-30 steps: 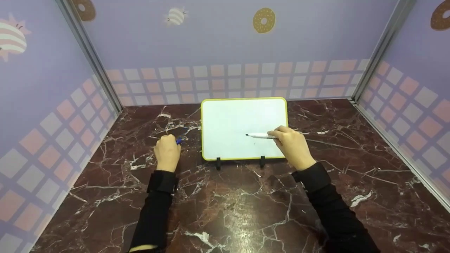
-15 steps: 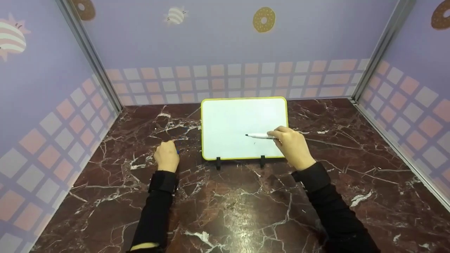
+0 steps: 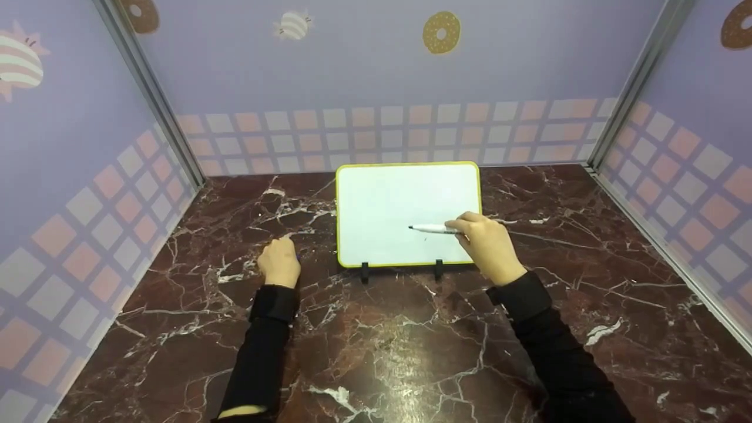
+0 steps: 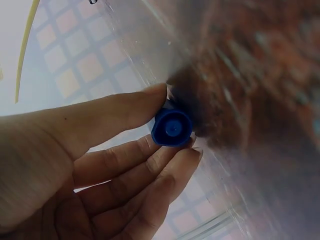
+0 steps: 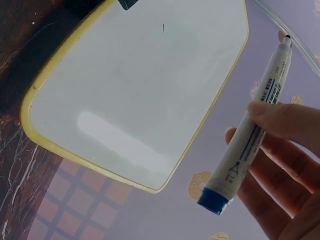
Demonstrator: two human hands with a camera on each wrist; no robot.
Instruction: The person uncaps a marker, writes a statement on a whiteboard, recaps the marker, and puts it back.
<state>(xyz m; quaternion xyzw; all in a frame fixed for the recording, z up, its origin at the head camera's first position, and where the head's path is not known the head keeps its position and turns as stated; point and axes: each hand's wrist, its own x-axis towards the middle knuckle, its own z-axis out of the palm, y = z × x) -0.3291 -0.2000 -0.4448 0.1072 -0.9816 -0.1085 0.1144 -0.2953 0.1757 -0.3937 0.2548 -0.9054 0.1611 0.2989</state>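
My right hand (image 3: 487, 244) pinches a white marker pen (image 5: 250, 130) between thumb and fingers. Its dark tip is uncovered and points left in the head view, overlapping the whiteboard (image 3: 399, 200); the other end is blue. Left of the board, my left hand (image 3: 279, 261) is low over the table. In the left wrist view, that thumb and its fingertips pinch a blue marker cap (image 4: 172, 129), hollow end toward the camera. From the head, the hand hides nearly all of the cap. The whiteboard has a yellow frame and a small dark mark low on its right half.
Two black feet (image 3: 365, 272) hold the board tilted up on the dark red marbled table (image 3: 376, 341). Purple panels (image 3: 364, 70) with printed squares and sweets enclose the back and both sides, with metal posts (image 3: 147, 88) at the corners.
My left hand has drawn back slightly toward me, and the blue cap has passed almost out of sight behind it. My right hand and the marker have shifted only a little to the left.
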